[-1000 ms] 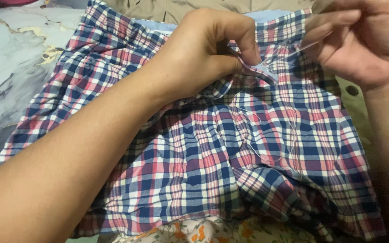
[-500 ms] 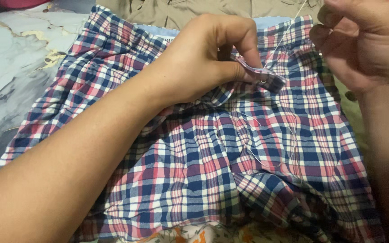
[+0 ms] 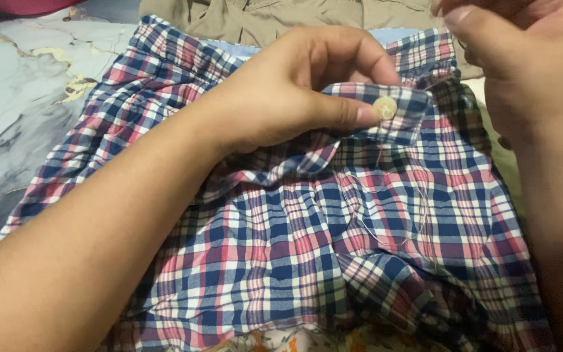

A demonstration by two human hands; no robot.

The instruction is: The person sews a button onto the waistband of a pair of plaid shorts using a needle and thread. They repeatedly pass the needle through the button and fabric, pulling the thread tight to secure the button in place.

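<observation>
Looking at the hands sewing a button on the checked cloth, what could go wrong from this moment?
1. The loose white thread lies in loops on the plaid garment; it may tangle or knot when pulled.
2. The left hand pins the button with only the thumb tip, so the button might slide off its place.
3. The right hand is raised at the frame edge, and any needle is hidden; the left thumb beside the button could be pricked.

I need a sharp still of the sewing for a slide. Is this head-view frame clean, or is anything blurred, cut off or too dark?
Head view: the left hand, the pale button and the plaid garment are fairly sharp in soft, even light without glare; the right hand is close, slightly soft and cropped by the top edge; the lower right corner falls into shadow; the white thread is faint.
</observation>
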